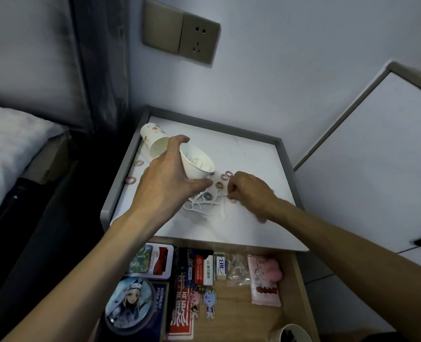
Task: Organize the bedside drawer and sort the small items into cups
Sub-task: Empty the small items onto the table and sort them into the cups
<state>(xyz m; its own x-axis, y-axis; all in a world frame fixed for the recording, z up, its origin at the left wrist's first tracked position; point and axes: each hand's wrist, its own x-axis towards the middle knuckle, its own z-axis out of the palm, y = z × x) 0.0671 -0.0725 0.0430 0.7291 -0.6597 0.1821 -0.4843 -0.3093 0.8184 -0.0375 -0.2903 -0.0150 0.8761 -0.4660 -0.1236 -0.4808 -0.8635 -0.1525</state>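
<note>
Clamped round the wall of a white paper cup [197, 164] with the fingers [199, 185] of the left hand [167, 178], one digit hooked over the far side and another under the base. Held clear of the nightstand top [254, 154] and tipped with its mouth to the right, toward the work, probably to shorten the trip for each small piece. Something pale inside already, too blurred to name.

Drawn together at the fingertips [231, 191] of the right hand [249, 193], pinching what looks like a thin white strand [223, 193] at the right fringe of a tangle of white loops [199, 206] near the middle of the top. Knuckles up, forearm coming in over the front right corner — a picking posture, just beside the cup.

Scattered close by: a brown ring [219, 185] and a pink ring [228, 174] between cup and right hand, a grey-blue ring [207, 196] on the tangle, and two more pink rings [130, 179] near the left edge. Lying on its side by the back left corner, a spotted cup [154, 141], mouth toward the front, likely kept for another sort.

Pulled open below the front edge, the drawer [291, 280] — packed with tins, a round badge, erasers, keychains and a pink pack. Judged mid-sort, with plenty left loose on top.
</note>
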